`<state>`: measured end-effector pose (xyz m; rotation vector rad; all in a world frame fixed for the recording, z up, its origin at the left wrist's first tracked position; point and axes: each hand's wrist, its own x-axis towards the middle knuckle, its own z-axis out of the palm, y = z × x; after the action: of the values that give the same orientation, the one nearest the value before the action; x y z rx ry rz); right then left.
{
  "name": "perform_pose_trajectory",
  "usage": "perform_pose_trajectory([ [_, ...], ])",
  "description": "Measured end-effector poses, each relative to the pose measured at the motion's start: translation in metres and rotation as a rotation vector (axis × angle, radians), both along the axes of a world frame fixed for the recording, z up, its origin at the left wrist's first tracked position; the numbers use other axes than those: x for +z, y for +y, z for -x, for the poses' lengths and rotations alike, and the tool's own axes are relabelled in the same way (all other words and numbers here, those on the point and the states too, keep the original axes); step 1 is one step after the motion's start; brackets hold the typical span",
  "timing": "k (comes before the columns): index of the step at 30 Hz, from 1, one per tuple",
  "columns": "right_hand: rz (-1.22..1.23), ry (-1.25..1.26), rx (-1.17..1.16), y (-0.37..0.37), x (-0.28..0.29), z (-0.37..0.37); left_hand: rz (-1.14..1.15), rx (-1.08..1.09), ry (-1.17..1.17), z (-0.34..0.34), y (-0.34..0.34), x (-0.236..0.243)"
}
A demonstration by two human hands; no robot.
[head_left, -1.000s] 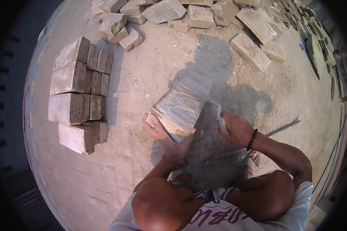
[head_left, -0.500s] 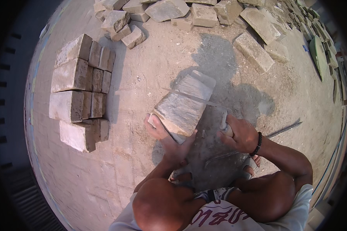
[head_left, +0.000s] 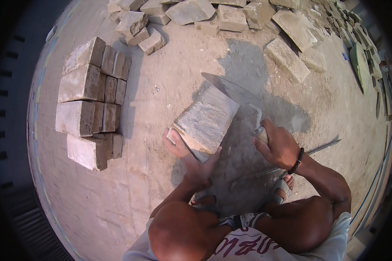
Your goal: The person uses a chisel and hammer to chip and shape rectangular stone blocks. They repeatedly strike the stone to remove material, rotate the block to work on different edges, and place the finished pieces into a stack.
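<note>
My left hand (head_left: 190,161) is closed around the near end of a rough, pale stone block (head_left: 207,117), fingers along its left corner and thumb at its right. The block is tilted, its coarse face turned up toward me. My right hand (head_left: 278,145) grips the handle of a trowel (head_left: 237,89). The trowel's thin metal blade slants up and left past the block's far edge, its flat side partly showing. Whether the blade touches the block I cannot tell.
On the left, squared blocks (head_left: 79,82) are stacked in rows. A heap of loose stones (head_left: 189,12) lies at the far side, with a long block (head_left: 287,60) at right. A thin metal bar (head_left: 324,145) lies beside my right forearm. My sandalled foot (head_left: 283,189) is below.
The trowel has moved from across the block's upper face to its far edge, and the blade has turned to show its flat side. My left hand stays on the block.
</note>
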<state>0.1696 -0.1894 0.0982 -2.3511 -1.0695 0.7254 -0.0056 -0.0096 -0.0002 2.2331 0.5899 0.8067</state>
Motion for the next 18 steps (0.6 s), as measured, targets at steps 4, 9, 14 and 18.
perform_pose_trajectory([
  [4,-0.040,-0.111,0.282,-0.013,-0.025,0.019,0.014,-0.003,0.050,-0.004,-0.010,0.001],
  [9,0.159,-0.081,0.150,0.024,-0.006,-0.021,0.048,-0.004,0.000,0.003,0.002,-0.011],
  [14,0.052,-0.085,0.221,0.007,-0.031,0.003,0.300,-0.024,-0.153,0.001,-0.014,-0.031],
  [18,0.267,-0.093,0.060,0.020,-0.020,-0.045,0.178,0.002,-0.054,0.003,-0.009,-0.017],
])
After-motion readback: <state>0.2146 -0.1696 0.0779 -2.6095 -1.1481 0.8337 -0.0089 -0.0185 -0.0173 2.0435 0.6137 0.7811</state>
